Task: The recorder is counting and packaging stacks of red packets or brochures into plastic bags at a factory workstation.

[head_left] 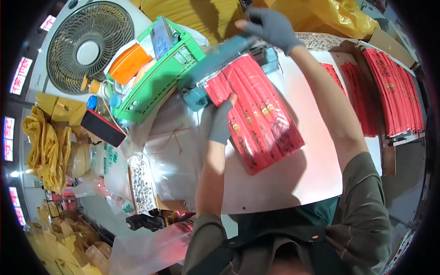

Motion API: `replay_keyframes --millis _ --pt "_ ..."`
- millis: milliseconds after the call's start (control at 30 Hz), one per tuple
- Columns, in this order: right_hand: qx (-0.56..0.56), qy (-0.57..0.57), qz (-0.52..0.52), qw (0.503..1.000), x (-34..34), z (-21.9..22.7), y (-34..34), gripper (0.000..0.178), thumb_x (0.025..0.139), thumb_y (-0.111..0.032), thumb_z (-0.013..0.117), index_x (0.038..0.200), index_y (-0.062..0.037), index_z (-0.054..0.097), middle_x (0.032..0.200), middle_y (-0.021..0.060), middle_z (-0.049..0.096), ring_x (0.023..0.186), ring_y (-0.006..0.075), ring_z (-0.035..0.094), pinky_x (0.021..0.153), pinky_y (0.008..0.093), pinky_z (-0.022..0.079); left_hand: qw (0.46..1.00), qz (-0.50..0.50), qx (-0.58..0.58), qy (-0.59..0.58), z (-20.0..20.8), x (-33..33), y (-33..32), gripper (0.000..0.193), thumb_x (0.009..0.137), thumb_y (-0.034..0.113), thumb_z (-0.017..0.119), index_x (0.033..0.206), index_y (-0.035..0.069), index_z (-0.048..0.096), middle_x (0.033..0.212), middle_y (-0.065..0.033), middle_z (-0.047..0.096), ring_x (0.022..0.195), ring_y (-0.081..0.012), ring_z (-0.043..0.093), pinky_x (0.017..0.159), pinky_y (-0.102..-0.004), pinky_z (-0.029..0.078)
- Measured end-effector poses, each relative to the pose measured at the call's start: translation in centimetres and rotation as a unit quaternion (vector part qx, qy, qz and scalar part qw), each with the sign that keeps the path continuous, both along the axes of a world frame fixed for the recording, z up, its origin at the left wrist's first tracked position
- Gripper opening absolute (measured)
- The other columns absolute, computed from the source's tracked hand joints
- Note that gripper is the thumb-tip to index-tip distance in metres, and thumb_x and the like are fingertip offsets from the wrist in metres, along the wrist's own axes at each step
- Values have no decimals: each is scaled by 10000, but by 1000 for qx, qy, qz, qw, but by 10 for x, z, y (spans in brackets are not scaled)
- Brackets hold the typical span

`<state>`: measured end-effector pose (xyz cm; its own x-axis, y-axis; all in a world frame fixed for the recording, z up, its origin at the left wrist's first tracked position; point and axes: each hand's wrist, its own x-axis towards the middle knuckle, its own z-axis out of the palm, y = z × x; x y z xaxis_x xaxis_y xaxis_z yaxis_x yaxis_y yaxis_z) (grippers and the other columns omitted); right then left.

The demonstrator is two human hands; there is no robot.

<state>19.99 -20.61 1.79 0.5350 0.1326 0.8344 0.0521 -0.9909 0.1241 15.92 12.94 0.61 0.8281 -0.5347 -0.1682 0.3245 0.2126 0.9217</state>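
Note:
A clear plastic bag of long red packets [261, 119] lies slanted over the white tabletop. My left hand [221, 121], in a grey fingerless glove, grips its left side, thumb on top and the other fingers hidden beneath. The bag's far end reaches a blue-grey tabletop device that looks like a heat sealer [196, 99]. Its long arm [220, 57] is smeared by motion above that end. My right hand [274, 31], gloved alike, is at the far right end of this arm with its fingers bent; how they meet the arm is unclear.
A green basket [153, 89] holding an orange box stands at the left, beside a fan [89, 48]. A phone [103, 128] and clear plastic sheets [176, 151] are nearer. Stacked red packets [394, 91] fill the right side. Yellow sheeting [321, 16] lies behind.

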Motion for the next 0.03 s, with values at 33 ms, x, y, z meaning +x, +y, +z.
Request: replay_keyframes --millis 33 --pt "-305 -177 -56 934 15 -28 -54 917 718 -581 654 1409 -124 258 1083 181 613 996 304 601 859 374 453 999 -33 -28 -32 -13 -1 -27 483 795 195 681 1210 3 524 1129 -102 589 989 -191 577 857 -320 465"
